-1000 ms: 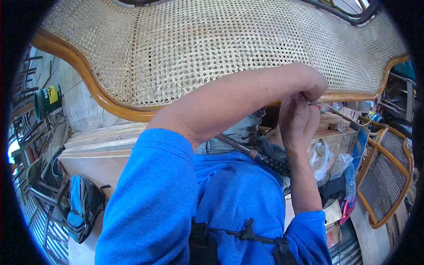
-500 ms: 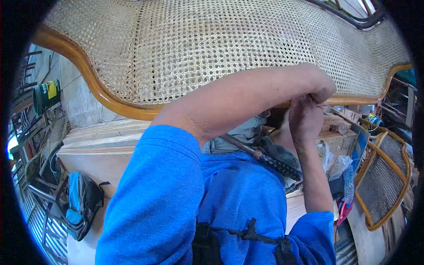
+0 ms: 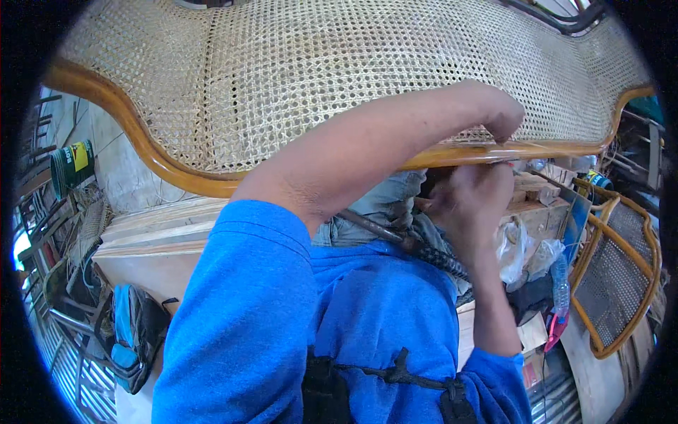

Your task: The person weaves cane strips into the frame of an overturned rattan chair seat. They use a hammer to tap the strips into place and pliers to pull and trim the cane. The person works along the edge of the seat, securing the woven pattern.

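1. Cane panel (image 3: 339, 63), woven mesh in a glossy brown wooden frame (image 3: 159, 166), spans the top of view, in front of the person; L forearm crosses it & hides part of the front rail.
2. L hand (image 3: 505, 126) bends down at/nr that rail, R of ctr; fingers hidden, can't tell if gripping.
3. R hand (image 3: 477, 198) is just below the rail, blurred; can't tell if holding anything.
4. Rod w/ dark mottled grip (image 3: 441, 260) lies across the lap, grip end by R forearm.
5. Plywood stack (image 3: 159, 230) under the panel, L side; smaller rattan-framed cane panel (image 3: 614, 279) leans far R.
6. Containers: clear plastic bottle (image 3: 560, 286) nr R, contents unclear; clear plastic bag (image 3: 512, 247) beside wood blocks, contents unclear; blue-&-black backpack (image 3: 134, 339) lower L, inside hidden; green container (image 3: 73, 168) w/ yellow label far L, inside hidden.
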`<act>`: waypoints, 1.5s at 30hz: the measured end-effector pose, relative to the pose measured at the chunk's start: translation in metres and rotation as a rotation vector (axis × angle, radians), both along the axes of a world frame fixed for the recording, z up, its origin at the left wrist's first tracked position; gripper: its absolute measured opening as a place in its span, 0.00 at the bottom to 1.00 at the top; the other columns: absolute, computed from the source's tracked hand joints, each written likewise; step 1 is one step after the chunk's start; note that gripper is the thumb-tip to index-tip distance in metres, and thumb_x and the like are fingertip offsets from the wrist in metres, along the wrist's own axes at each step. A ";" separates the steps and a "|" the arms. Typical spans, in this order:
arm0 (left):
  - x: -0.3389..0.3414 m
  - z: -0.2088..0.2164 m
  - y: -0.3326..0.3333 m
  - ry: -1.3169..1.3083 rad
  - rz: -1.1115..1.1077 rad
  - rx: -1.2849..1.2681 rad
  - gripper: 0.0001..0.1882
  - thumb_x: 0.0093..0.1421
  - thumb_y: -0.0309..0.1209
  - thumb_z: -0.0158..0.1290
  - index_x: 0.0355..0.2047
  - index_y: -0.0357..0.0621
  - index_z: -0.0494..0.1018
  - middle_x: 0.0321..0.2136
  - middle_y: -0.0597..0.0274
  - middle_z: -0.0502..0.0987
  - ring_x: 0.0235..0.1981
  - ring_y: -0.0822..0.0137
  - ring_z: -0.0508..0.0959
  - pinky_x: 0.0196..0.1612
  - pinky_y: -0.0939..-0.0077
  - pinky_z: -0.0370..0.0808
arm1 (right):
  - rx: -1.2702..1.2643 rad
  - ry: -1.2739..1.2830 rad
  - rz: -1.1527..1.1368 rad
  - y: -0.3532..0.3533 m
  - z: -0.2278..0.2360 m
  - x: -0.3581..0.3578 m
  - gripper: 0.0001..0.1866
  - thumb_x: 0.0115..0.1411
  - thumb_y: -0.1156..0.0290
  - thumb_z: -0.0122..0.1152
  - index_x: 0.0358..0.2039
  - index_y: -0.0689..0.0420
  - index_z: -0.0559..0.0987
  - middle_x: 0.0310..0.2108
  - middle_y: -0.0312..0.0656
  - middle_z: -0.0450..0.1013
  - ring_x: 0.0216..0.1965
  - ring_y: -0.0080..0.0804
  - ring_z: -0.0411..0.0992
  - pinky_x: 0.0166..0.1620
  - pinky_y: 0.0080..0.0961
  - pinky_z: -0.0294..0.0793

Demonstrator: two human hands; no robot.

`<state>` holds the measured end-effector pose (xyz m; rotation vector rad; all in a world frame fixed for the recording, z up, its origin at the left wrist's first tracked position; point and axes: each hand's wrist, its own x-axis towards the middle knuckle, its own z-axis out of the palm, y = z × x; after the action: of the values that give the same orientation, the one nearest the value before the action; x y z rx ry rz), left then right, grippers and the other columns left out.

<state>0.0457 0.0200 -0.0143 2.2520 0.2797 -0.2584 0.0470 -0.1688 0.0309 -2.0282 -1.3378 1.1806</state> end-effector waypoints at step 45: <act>-0.017 -0.022 0.008 -0.023 0.143 -0.350 0.16 0.49 0.37 0.59 0.35 0.40 0.77 0.24 0.65 0.77 0.25 0.69 0.73 0.29 0.73 0.70 | -0.104 -0.406 0.158 -0.058 0.017 0.038 0.13 0.57 0.61 0.55 0.34 0.58 0.70 0.24 0.54 0.71 0.27 0.57 0.70 0.30 0.46 0.69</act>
<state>0.0283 0.0277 -0.0364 1.8792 0.3527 -0.1890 0.0849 -0.2263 0.0474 -2.3644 -1.6825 0.9482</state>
